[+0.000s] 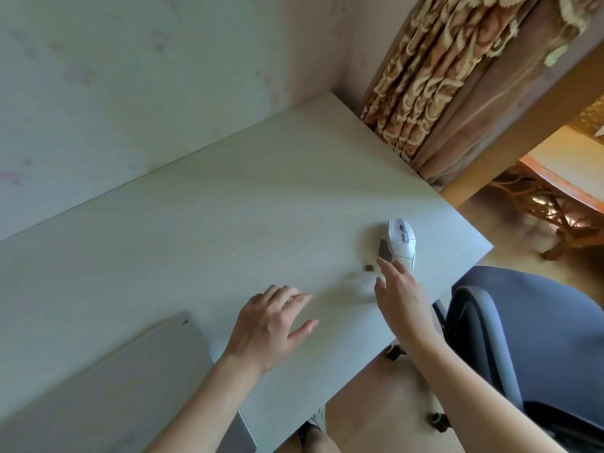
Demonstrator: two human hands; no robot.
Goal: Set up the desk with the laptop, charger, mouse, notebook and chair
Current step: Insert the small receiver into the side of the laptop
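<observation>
A white mouse (399, 243) lies on the pale desk (228, 204) near its right end. A tiny dark piece (369, 267) sits just left of the mouse. My right hand (400, 297) hovers just below the mouse, fingers spread and empty, its fingertips almost at the mouse. My left hand (271, 325) floats over the desk's middle, fingers apart, holding nothing. A closed silver laptop (130, 384) lies at the lower left of the desk. A grey office chair (529, 335) stands to the right of the desk.
The wall runs along the desk's far side. Patterned curtains (431, 80) hang at the desk's far right corner. A wooden rattan table (555, 197) stands beyond on the wood floor. The chair's casters (439, 421) show under the desk's edge.
</observation>
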